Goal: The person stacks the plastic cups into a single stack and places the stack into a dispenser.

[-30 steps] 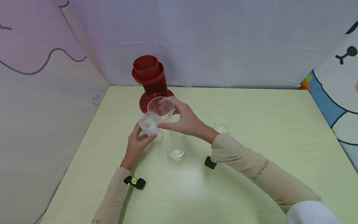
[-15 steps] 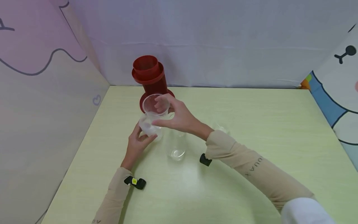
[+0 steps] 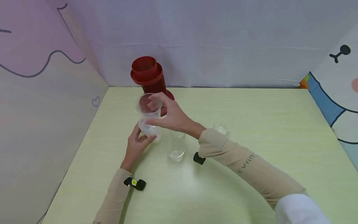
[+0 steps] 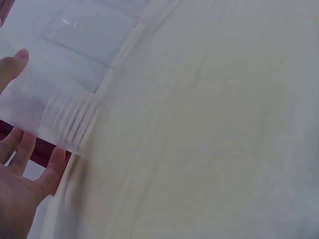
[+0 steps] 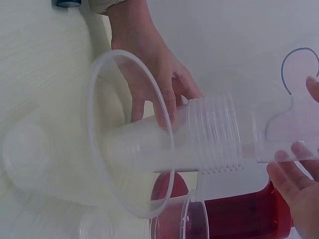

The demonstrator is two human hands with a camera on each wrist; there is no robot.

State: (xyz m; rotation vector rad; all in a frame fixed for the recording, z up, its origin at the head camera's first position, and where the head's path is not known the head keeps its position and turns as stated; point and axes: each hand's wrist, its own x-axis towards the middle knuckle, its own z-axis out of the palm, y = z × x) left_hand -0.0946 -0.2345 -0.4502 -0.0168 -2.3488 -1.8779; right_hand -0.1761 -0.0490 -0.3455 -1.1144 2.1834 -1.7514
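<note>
My left hand (image 3: pixel 137 143) grips a stack of nested clear plastic cups (image 5: pixel 214 134), fingers on one side and thumb on the other. Above it, my right hand (image 3: pixel 170 115) holds a single clear plastic cup (image 3: pixel 149 105) between thumb and fingers. In the right wrist view this cup's lower end is right at the stack's mouth. The left wrist view has the left fingers (image 4: pixel 22 152) and thumb along the cloudy plastic wall of the stack. Another clear cup (image 3: pixel 176 152) stands upright on the table to the right of the stack.
Behind the hands stands a tall red stack of round pieces (image 3: pixel 152 82) with a wide base. A further clear cup (image 3: pixel 221 128) stands behind the right forearm. The pale table (image 3: pixel 251 112) ends at a hanging cloth backdrop, with printed walls at both sides.
My right hand has moved left with the single cup, which now overlaps the stack's top in the head view. The left hand and its stack have stayed almost still.
</note>
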